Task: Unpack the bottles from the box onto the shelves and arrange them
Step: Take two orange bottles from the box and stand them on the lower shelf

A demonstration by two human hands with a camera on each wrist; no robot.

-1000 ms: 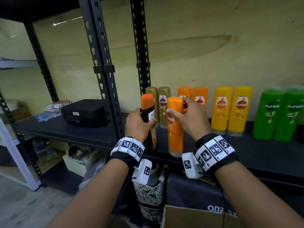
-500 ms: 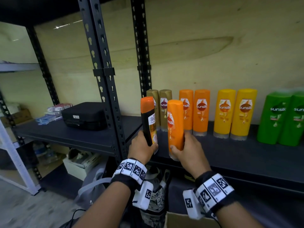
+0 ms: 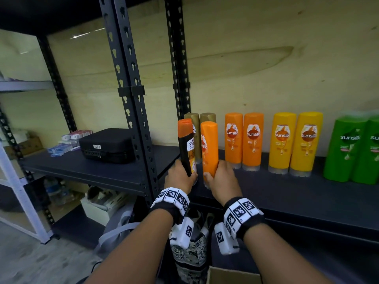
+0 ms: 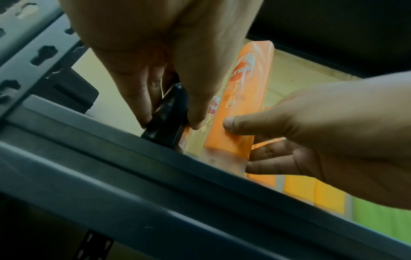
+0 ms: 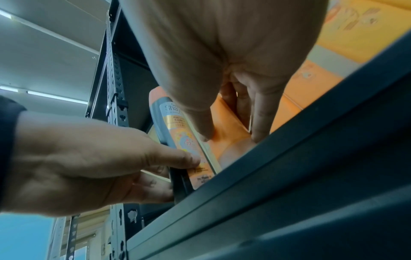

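My left hand [image 3: 180, 177] grips the base of a black bottle with an orange cap [image 3: 186, 145], held upright at the front left of the dark shelf [image 3: 287, 197]. Beside it my right hand [image 3: 222, 179] grips the base of an orange Sunsilk bottle [image 3: 209, 146], also upright. In the left wrist view the black bottle [image 4: 165, 121] and the orange bottle [image 4: 242, 98] stand at the shelf's front lip. The right wrist view shows the black bottle [image 5: 184, 140] held by the left hand [image 5: 93, 158]. Along the back stand two gold bottles [image 3: 207, 116], two orange [image 3: 244, 140], two yellow [image 3: 295, 142] and green ones [image 3: 348, 148].
A black upright post [image 3: 131, 99] stands just left of my left hand. A black case [image 3: 106, 145] and small packs [image 3: 67, 141] lie on the left shelf. The cardboard box [image 3: 231, 275] and a patterned bag [image 3: 190, 257] sit below the shelf edge.
Both hands have slid from the bottles' upper parts down to their bases. The two bottles have moved further back, close to the gold pair.
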